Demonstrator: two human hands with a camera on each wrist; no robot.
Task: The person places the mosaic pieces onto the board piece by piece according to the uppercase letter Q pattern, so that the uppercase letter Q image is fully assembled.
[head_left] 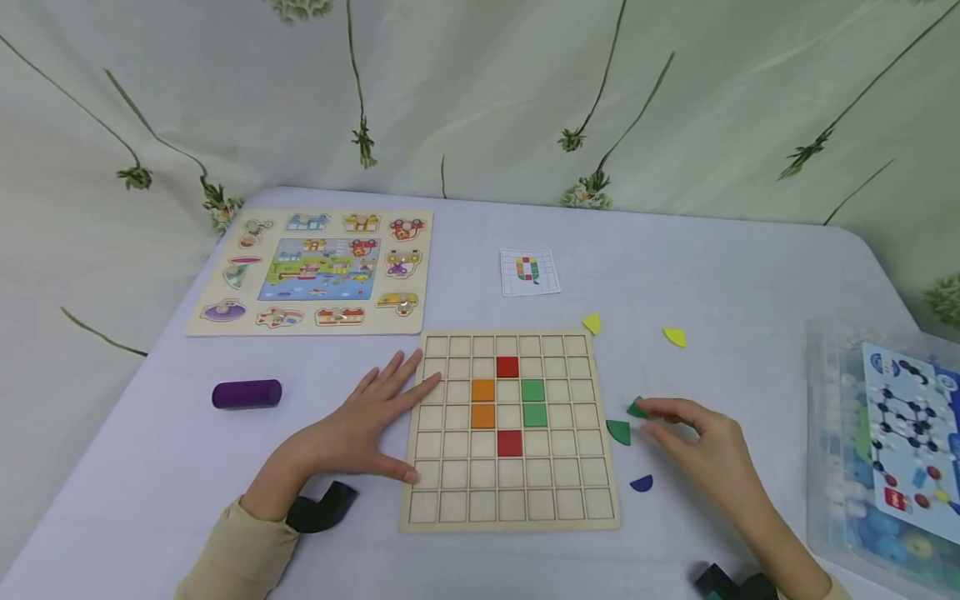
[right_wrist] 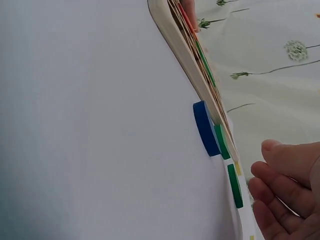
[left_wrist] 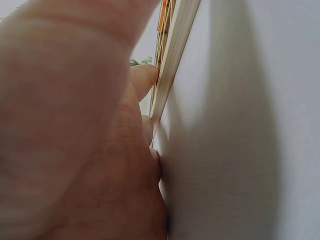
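Note:
A wooden grid board [head_left: 442, 497] lies on the table with red, orange and green square tiles in some cells. My left hand [head_left: 360, 425] is spread along its left edge, fingertips and thumb touching the rim. To the right of the board, my right hand [head_left: 701, 446] hovers by a small green piece [head_left: 636, 408], thumb and index finger apart. The right wrist view shows a gap between that hand [right_wrist: 290, 190] and the green piece [right_wrist: 235, 186]. Close by lie a green quarter-circle [head_left: 618, 432] and a blue half-disc [head_left: 642, 483].
Two yellow pieces [head_left: 674, 337] lie farther back on the right. A pattern card [head_left: 531, 272] lies behind the board. A picture puzzle [head_left: 311, 271] is at the back left, with a purple cylinder [head_left: 247, 394] before it. At the right edge stands a clear plastic box [head_left: 825, 500].

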